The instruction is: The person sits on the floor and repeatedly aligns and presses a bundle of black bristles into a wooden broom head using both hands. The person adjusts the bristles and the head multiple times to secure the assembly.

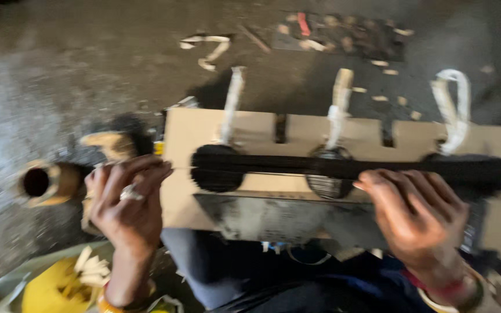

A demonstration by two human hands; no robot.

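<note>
Long bar point(349, 168) across frame centre: black. Cardboard panel point(250, 130) behind it: light tan, with dark slots. Three strips point(230, 104) rising from it: white. Tube point(44, 182) at left: tan, dark bore. Container point(47, 290) at lower left: yellow. Floor point(76, 69): grey.

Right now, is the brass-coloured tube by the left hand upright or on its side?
On its side: the tube shows its dark open mouth sideways toward the camera, beside the left hand.

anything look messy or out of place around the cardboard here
Yes. Pale scraps and curled white strips lie scattered over the dark floor beyond the cardboard piece. A yellow container at lower left holds more pale offcuts. The picture is blurred, so finer damage cannot be judged.
</note>
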